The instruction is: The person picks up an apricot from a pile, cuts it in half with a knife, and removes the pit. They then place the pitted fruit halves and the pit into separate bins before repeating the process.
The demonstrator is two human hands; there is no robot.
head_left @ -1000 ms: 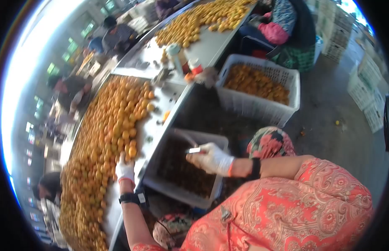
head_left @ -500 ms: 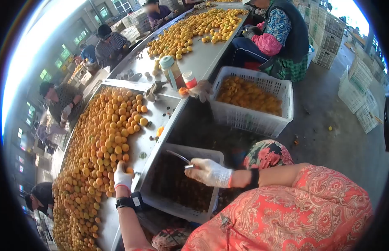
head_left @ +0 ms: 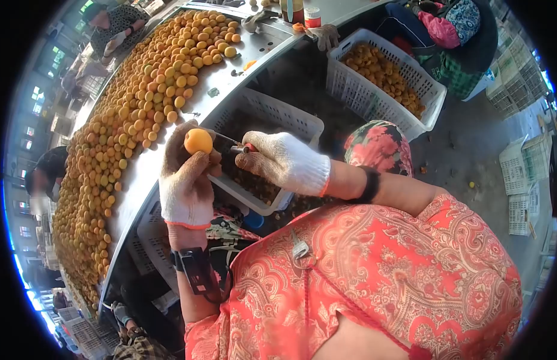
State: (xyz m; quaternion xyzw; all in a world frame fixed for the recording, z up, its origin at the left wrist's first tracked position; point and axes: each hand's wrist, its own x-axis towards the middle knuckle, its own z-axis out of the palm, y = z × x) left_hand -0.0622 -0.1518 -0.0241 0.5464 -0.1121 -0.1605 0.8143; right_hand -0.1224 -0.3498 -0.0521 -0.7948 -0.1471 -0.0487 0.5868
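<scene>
My left hand (head_left: 187, 191), in a stained white work glove, is closed around an orange-yellow apricot (head_left: 197, 141), held up over the table edge. My right hand (head_left: 290, 159), gloved too, grips a small knife (head_left: 238, 148) with some red at its handle. Its thin blade points left, the tip right by the apricot. Beneath both hands is a grey plastic crate (head_left: 284, 111) with a dark, blurred mass of small pieces inside. Beyond my left hand, a large heap of whole apricots (head_left: 140, 102) covers the metal table (head_left: 200, 99).
A white crate (head_left: 374, 105) of halved apricots stands at the right, near a seated person (head_left: 464, 48). A loose glove (head_left: 323, 36) and a red-and-white jar (head_left: 312, 18) are at the table's far end. Stacked crates (head_left: 521, 174) stand far right. Another person (head_left: 113, 33) works across the table.
My left hand has come back from the heap with an apricot. My right hand has turned the knife toward it. The view has tilted down.
</scene>
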